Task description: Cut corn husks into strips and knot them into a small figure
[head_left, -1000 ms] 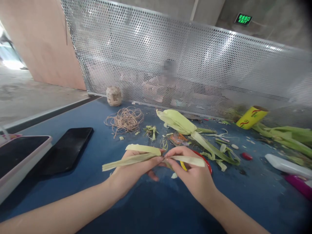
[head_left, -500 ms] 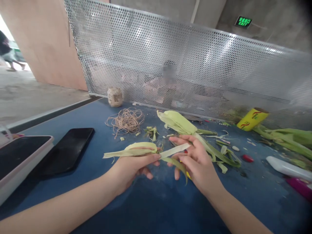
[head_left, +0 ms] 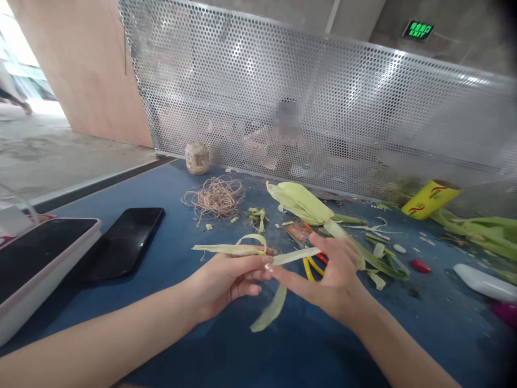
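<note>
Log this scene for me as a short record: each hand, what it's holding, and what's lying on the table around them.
left hand: fingertips pinch pale green corn husk strips
right hand: fingers spread, touching one strip's end; grip unclear
surface: blue table
left of hands: flat black phone
beyond left hand: loose coil of tan twine
beyond right hand: light green corn husk bundle
far right: yellow cylindrical roll
backdrop: perforated metal screen

Bright daylight from left; corners dark, blurred.
</note>
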`<state>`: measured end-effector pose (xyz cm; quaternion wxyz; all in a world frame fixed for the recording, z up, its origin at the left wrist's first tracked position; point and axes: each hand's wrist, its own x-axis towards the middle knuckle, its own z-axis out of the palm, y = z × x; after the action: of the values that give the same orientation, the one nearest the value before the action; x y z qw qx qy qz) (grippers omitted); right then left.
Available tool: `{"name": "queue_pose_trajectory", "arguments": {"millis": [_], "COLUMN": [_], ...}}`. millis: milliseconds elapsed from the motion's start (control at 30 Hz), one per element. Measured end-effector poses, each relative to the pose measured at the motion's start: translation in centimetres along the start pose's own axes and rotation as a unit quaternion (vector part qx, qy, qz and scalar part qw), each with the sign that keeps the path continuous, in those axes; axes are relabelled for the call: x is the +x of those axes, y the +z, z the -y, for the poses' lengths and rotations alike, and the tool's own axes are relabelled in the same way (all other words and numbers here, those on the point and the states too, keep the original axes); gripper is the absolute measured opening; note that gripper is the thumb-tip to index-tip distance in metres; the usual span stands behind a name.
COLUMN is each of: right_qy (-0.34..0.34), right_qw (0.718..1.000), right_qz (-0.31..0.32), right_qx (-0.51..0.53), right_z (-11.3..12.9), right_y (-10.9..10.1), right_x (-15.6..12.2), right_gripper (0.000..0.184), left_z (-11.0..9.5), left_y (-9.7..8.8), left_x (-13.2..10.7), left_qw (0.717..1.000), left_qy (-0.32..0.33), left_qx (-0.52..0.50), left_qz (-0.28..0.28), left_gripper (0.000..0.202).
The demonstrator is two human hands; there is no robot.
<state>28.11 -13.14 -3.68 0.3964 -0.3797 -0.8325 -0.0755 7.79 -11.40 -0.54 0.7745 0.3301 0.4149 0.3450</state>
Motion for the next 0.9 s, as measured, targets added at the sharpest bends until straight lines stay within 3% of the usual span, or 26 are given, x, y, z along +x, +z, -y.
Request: {"name": "queue_pose_trajectory", "arguments": {"millis": [167, 300, 400, 500, 733, 900], "right_qy": [-0.168, -0.177, -0.179, -0.201, -0.111, -0.005], "right_qw": [0.971, 0.973, 0.969, 0.959, 0.987, 0.999], "right_qz": [-0.011, 0.046, 0.102, 0.119, 0.082, 0.044], "right_qx": [-0.170, -0.139, -0.140, -0.158, -0.076, -0.006], "right_z": [0.9, 1.8, 2.2, 2.4, 2.4, 2.6], "right_y": [-0.9, -1.7, -1.9, -1.7, -1.2, -0.9], "right_x": [0.7, 1.7, 2.2, 2.3, 2.0, 2.1], "right_gripper": [0.036, 0.030, 0.036, 0.036, 0.019, 0.009], "left_z": [0.2, 0.6, 0.8, 0.8, 0.7, 0.8], "left_y": [0.0, 0.1, 0.2, 0.2, 0.4, 0.5], "left_x": [0.0, 0.1, 0.1, 0.2, 0.0, -0.1], "left_qw": [0.997, 0.981, 0.972, 0.967, 0.947, 0.938], "left_qy": [0.033, 0.114, 0.132, 0.131, 0.133, 0.150], "left_qx": [0.062, 0.153, 0.183, 0.208, 0.285, 0.295], "left_qz": [0.019, 0.030, 0.059, 0.067, 0.070, 0.098], "left_gripper": [0.013, 0.013, 0.013, 0.016, 0.006, 0.012]}}
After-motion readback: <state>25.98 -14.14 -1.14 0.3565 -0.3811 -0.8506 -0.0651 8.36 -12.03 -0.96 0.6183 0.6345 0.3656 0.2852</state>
